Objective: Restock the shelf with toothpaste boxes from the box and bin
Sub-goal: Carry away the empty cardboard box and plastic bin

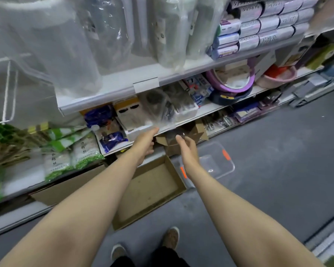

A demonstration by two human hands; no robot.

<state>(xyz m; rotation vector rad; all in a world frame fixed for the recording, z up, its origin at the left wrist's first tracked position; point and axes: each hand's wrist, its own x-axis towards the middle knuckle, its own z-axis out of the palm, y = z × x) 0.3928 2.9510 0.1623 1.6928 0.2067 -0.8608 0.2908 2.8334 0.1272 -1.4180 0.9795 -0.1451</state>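
Both bare forearms reach out from the bottom of the view over two shoes [171, 237] on the grey floor, toward the shelf [189, 120]. At that shelf's front lip the left hand [145, 143] has its fingertips up against a clear plastic packet [158, 110], the fingers bent (whether they pinch it or only touch it is too blurred to tell). Just right of it, the right hand [187, 149] hangs with fingers relaxed and holding nothing, below the shelf edge. Under the shelf, on the floor, lies an open cardboard box [152, 191] with its bare bottom showing, and right beside that a clear plastic bin [218, 164] with orange clips. No toothpaste box can be made out in either.
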